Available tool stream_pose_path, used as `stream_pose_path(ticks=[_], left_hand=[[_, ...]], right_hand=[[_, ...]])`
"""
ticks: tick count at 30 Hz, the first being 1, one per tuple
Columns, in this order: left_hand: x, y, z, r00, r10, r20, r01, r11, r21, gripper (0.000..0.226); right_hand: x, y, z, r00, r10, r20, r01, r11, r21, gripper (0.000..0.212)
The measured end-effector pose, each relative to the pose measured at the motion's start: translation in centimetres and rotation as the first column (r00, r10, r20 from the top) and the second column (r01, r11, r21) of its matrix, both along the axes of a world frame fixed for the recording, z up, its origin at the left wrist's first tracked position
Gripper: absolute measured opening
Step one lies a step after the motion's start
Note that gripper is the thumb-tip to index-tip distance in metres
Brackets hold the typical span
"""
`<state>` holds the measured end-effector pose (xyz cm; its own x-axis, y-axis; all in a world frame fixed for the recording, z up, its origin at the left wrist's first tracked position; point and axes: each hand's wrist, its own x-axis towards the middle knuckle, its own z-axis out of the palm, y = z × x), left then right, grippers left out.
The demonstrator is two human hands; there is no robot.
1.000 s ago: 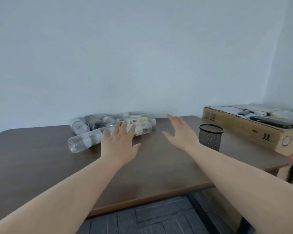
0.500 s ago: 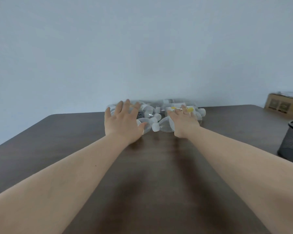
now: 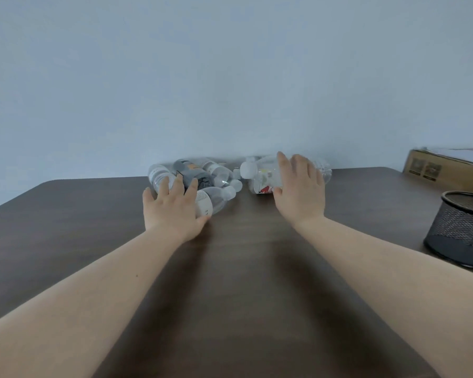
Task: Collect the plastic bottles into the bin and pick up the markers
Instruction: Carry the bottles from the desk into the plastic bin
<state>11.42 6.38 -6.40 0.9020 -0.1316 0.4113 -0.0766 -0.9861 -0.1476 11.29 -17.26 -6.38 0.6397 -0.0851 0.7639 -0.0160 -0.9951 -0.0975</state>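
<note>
Several clear plastic bottles (image 3: 200, 171) lie in a pile on the dark wooden table (image 3: 230, 268), close to the wall. My left hand (image 3: 174, 212) grips the nearest one, a clear bottle with a white label (image 3: 213, 200), with fingers over it and the thumb under its near side. My right hand (image 3: 302, 193) holds a bottle with a red and yellow label (image 3: 261, 178), its white cap pointing left, with the thumb below it and the fingers across the top. No markers and no bin are in view.
A black mesh cup (image 3: 460, 233) stands on the table at the right edge of view. Behind it, a cardboard box (image 3: 445, 170) sits beside the table with papers on top. A plain wall rises right behind the bottles.
Both hands have gone from flat reaching to closing on bottles. The right hand's bottle has come away from the pile, to the right. The camera has come closer.
</note>
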Motion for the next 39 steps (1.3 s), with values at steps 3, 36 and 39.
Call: stream_pose_path(ticks=[3, 36, 39], left_hand=[[0.4, 0.3, -0.4, 0.999, 0.032, -0.023, -0.033, 0.999, -0.026, 0.082], [-19.4, -23.6, 9.5, 0.8, -0.5, 0.33, 0.536, 0.844, -0.021, 0.068], [-22.6, -27.8, 9.7, 0.744, -0.577, 0.336, 0.607, 0.794, 0.02, 0.069]], right_hand=[[-0.4, -0.2, 1.1, 0.991, 0.024, 0.133, -0.032, 0.997, 0.063, 0.07], [-29.9, -23.6, 8.9, 0.882, -0.367, 0.296, 0.269, 0.907, 0.324, 0.07], [-34.6, -27.3, 7.1, 0.856, -0.462, 0.233, 0.365, 0.857, 0.363, 0.069]])
